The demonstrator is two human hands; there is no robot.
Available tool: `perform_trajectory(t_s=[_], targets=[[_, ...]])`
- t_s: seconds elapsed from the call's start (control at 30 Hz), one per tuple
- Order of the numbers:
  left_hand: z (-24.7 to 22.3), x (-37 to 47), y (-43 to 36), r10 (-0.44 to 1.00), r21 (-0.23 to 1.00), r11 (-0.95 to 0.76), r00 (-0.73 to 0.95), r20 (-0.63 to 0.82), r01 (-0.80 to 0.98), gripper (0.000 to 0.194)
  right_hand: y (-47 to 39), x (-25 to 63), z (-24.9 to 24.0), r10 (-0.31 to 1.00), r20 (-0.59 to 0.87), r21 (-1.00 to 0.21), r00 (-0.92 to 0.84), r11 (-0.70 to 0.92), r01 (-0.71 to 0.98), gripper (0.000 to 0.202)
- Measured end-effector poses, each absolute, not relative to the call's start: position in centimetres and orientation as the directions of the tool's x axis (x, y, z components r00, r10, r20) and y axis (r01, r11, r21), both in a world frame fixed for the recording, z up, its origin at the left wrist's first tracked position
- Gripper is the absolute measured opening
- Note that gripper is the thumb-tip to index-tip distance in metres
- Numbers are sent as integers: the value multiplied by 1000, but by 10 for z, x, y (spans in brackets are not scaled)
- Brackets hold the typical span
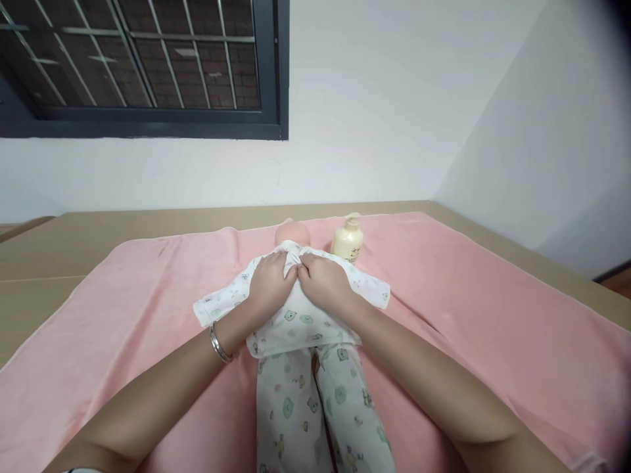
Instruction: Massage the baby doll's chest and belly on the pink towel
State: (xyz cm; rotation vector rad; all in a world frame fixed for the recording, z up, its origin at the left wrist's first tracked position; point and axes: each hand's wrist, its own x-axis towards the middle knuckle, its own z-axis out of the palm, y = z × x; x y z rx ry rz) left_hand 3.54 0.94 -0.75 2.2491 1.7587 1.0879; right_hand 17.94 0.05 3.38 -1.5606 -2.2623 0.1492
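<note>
A doll with a smooth, hairless head (292, 232) lies on a pink blanket, dressed in a white long-sleeved printed shirt (300, 328) and matching printed pants (290, 407). The shirt's sleeves spread out to both sides. At the upper chest, just below the collar, my left hand (270, 284) pinches the shirt cloth, its wrist wearing a silver bangle (219, 345). Right beside it, my right hand (324, 279) also has its fingers closed on the shirt front. Between the two hands the fabric is bunched up. The fingertips are partly hidden in the folds.
Beyond the right sleeve stands a cream pump bottle (348, 240). The pink blanket (468, 328) covers much of a tan surface (44, 253). A white wall (374, 118) rises behind, with a dark-framed barred window (269, 72) at upper left.
</note>
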Motion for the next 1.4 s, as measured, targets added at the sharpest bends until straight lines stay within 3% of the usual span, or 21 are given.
perform_trajectory(t_s=[0.2,0.43,0.53,0.77,0.97,1.13,1.27,1.4], targets=[[-12,45,-4,800,397,-382,83,594,834,35,24,185,27,910,216,-338,-353,409,848,33],[2,34,11,938,445,-257,111,328,858,52,-8,175,43,932,166,-201,-322,352,914,34],[0,32,15,939,427,-273,143,312,862,53,-17,173,46,927,157,-145,-340,362,921,34],[-13,34,15,895,405,-301,110,432,863,50,17,186,27,926,163,-313,-341,376,872,46],[-20,39,4,850,471,-326,36,525,820,45,29,191,18,911,191,-317,-367,411,855,53],[-17,43,-2,863,552,-327,4,506,767,42,33,199,27,852,158,-355,-500,521,776,46],[-8,36,10,925,590,-263,25,380,763,47,8,184,35,915,166,-244,-368,400,884,43],[-5,31,18,943,516,-236,65,326,824,46,-17,171,39,874,158,-102,-459,476,873,43]])
